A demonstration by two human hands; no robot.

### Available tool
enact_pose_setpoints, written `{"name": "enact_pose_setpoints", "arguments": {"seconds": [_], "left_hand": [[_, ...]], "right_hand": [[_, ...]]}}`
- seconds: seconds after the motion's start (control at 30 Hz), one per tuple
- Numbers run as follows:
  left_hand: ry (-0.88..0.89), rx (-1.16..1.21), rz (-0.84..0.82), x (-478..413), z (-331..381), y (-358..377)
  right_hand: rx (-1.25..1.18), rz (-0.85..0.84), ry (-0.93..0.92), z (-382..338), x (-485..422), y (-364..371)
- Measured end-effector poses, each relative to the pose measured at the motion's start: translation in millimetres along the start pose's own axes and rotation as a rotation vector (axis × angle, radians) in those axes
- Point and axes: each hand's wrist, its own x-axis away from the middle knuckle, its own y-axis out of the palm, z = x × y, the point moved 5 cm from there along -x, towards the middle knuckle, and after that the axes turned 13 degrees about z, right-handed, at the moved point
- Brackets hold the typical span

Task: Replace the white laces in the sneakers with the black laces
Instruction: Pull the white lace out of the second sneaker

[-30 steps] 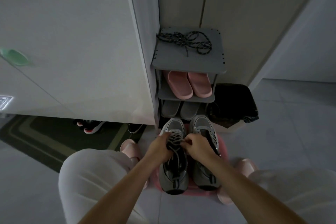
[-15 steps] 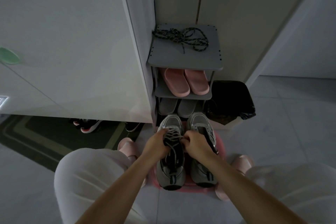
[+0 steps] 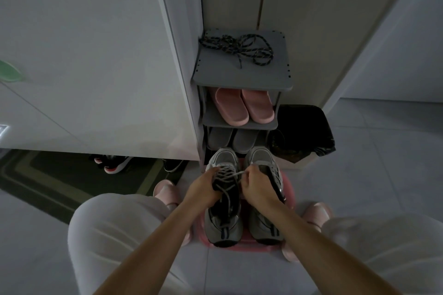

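Note:
Two grey sneakers stand side by side on a pink stool (image 3: 242,248) between my knees. The left sneaker (image 3: 224,223) carries white laces (image 3: 226,172) over its tongue. My left hand (image 3: 203,190) grips that sneaker at its left side near the laces. My right hand (image 3: 255,187) pinches a strand of the white lace pulled out to the right. The right sneaker (image 3: 263,225) is partly covered by my right hand and forearm. The black speckled laces (image 3: 237,48) lie tangled on top of the grey shoe rack (image 3: 242,74).
The rack holds pink slippers (image 3: 243,108) and grey slippers (image 3: 233,139) on lower shelves. A bin with a black bag (image 3: 303,129) stands right of the rack. A white cabinet (image 3: 96,67) is on the left, with shoes (image 3: 112,163) and a dark mat (image 3: 48,175) beneath.
My right hand has drawn the white lace strand out to the right, away from the left sneaker's tongue. My left hand keeps its hold on the sneaker.

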Motion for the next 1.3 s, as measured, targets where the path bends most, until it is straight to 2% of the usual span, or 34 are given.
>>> {"name": "enact_pose_setpoints", "arguments": {"seconds": [0.1,0.27,0.47,0.67,0.77,0.87,0.9,1.03,1.17,1.23,1.3], "left_hand": [[0.002,-0.012,0.004,2,-2,2],[0.014,-0.001,0.005,2,1,1],[0.03,-0.029,-0.01,3,-1,-1],[0.046,-0.041,-0.001,3,3,0],[0.045,-0.063,-0.019,2,1,1],[0.031,-0.072,-0.033,2,-1,2],[0.031,-0.079,-0.034,2,-1,3],[0.045,-0.081,-0.022,2,0,3],[0.056,-0.072,-0.017,3,-1,2],[0.045,-0.066,-0.026,3,-3,3],[0.036,-0.056,-0.031,2,-4,4]], "right_hand": [[-0.058,0.065,0.043,3,2,-3],[-0.003,-0.013,0.022,4,1,7],[-0.069,0.087,0.127,7,-6,-4],[-0.042,-0.012,0.078,9,-2,8],[-0.056,0.046,0.165,13,-10,1],[-0.233,0.184,0.332,23,-14,-9],[-0.269,0.181,0.331,23,-14,-9],[-0.058,-0.022,0.094,8,-1,5],[0.0,0.04,0.13,9,-3,-3],[-0.13,0.155,0.225,15,-8,-13],[-0.408,0.173,0.399,22,-8,-12]]}}
